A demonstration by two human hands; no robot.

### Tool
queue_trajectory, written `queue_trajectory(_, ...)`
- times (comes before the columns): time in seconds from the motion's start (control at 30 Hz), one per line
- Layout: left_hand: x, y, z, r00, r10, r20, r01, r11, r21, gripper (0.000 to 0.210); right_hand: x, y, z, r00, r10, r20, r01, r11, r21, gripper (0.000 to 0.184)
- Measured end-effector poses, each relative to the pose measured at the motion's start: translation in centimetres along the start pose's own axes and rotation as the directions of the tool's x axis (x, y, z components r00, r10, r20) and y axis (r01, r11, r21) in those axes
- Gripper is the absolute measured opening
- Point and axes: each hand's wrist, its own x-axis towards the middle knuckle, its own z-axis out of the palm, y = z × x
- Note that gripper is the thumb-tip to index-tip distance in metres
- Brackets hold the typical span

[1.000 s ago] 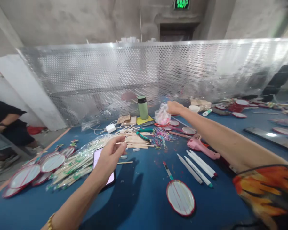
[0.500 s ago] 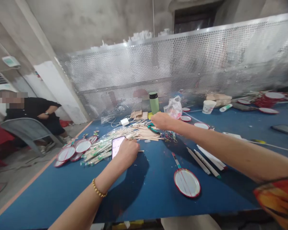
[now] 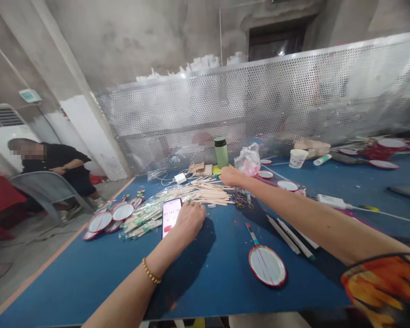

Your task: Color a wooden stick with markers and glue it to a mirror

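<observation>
My left hand (image 3: 191,221) is at the middle of the table, fingers curled down beside a lit phone (image 3: 171,216). Anything under those fingers is hidden. Reaching far forward, my right hand (image 3: 230,176) is closed by a green bottle (image 3: 221,152) with a black lid. A small teal bit shows at its fingertips, apparently from teal-and-black pliers, mostly hidden by the hand. Loose wooden sticks (image 3: 213,193) lie between both hands. Small colourful cords (image 3: 242,198) lie below my right wrist. Nearer me rests a round white paddle drum (image 3: 267,265) with a red rim and a striped handle.
Bundled sticks in clear plastic (image 3: 145,218) and stacked red-rimmed drums (image 3: 100,222) lie left. Right are white rods (image 3: 295,239), a paper cup (image 3: 298,158) and a power strip (image 3: 331,201). A perforated metal screen (image 3: 191,114) stands behind. A person (image 3: 58,159) sits at left.
The teal-and-black pliers that lay visible below my right hand are now mostly out of sight at it. A thin stick end beside my left hand no longer shows. The view has shifted slightly.
</observation>
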Motion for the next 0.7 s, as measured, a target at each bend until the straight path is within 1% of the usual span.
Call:
queue_trajectory(0.03,0.0,-0.2,-0.1,1.0,0.002,-0.023,-0.003,0.999,-0.033,0.021,-0.6,0.2,-1.0,1.0,0.006,-0.013,-0.005,0.998,0.055,0.037)
queue_trajectory(0.1,-0.1,-0.5,-0.5,0.997,0.009,-0.071,-0.017,0.993,-0.116,0.018,-2.5,0.4,-2.6,1.0,-0.009,-0.029,0.014,0.983,0.182,0.031)
queue_trajectory(0.17,-0.2,-0.7,-1.1,0.992,0.01,-0.126,-0.038,0.974,-0.223,0.015,-5.3,0.3,-3.5,0.998,-0.045,-0.042,0.056,0.944,0.324,0.024)
queue_trajectory(0.2,-0.3,-0.6,-1.5,0.984,-0.006,-0.176,-0.048,0.951,-0.305,0.014,-6.9,0.2,-3.6,0.997,-0.063,-0.048,0.077,0.918,0.39,0.028)
queue_trajectory(0.23,-0.5,-0.5,-2.0,0.966,-0.062,-0.251,-0.076,0.861,-0.503,0.012,-8.5,-0.1,-3.5,0.995,-0.081,-0.059,0.099,0.886,0.454,0.032)
queue_trajectory(0.27,-0.7,-0.3,-2.4,0.952,-0.108,-0.288,-0.107,0.763,-0.638,0.012,-10.1,-0.4,-3.2,0.992,-0.096,-0.077,0.123,0.851,0.511,0.034)
queue_trajectory(0.3,-1.0,-0.1,-2.8,0.944,-0.146,-0.295,-0.119,0.684,-0.72,0.016,-11.6,-0.7,-2.7,0.99,-0.104,-0.092,0.138,0.817,0.56,0.037)
queue_trajectory(0.37,-1.7,0.6,-3.3,0.956,-0.162,-0.246,-0.107,0.587,-0.802,0.021,-14.2,-1.1,-1.4,0.988,-0.098,-0.118,0.151,0.756,0.637,0.035)
queue_trajectory(0.4,-2.1,1.0,-3.4,0.959,-0.153,-0.239,-0.104,0.594,-0.797,0.02,-15.3,-1.2,-0.8,0.988,-0.093,-0.123,0.152,0.731,0.665,0.033)
queue_trajectory(0.47,-2.6,1.7,-3.4,0.947,-0.142,-0.289,-0.131,0.651,-0.748,0.019,-17.1,-1.2,0.4,0.986,-0.093,-0.139,0.165,0.667,0.727,0.031)
queue_trajectory(0.5,-2.8,2.0,-3.3,0.943,-0.122,-0.31,-0.152,0.67,-0.727,0.019,-17.8,-1.0,0.9,0.981,-0.106,-0.162,0.194,0.6,0.776,0.03)
queue_trajectory(0.57,-2.8,2.3,-3.2,0.946,-0.06,-0.317,-0.194,0.68,-0.707,0.02,-18.7,-0.6,1.7,0.963,-0.141,-0.228,0.268,0.515,0.814,0.031)
queue_trajectory(0.6,-2.6,2.5,-3.2,0.952,-0.025,-0.304,-0.208,0.675,-0.708,0.021,-18.8,-0.3,1.9,0.953,-0.16,-0.258,0.304,0.494,0.815,0.032)
queue_trajectory(0.63,-2.4,2.6,-3.2,0.956,-0.005,-0.294,-0.215,0.673,-0.708,0.021,-18.8,-0.1,2.1,0.941,-0.178,-0.288,0.338,0.493,0.801,0.033)
queue_trajectory(0.7,-1.6,2.8,-3.5,0.949,-0.03,-0.313,-0.207,0.689,-0.694,0.019,-18.2,0.3,2.2,0.919,-0.21,-0.334,0.394,0.504,0.769,0.032)
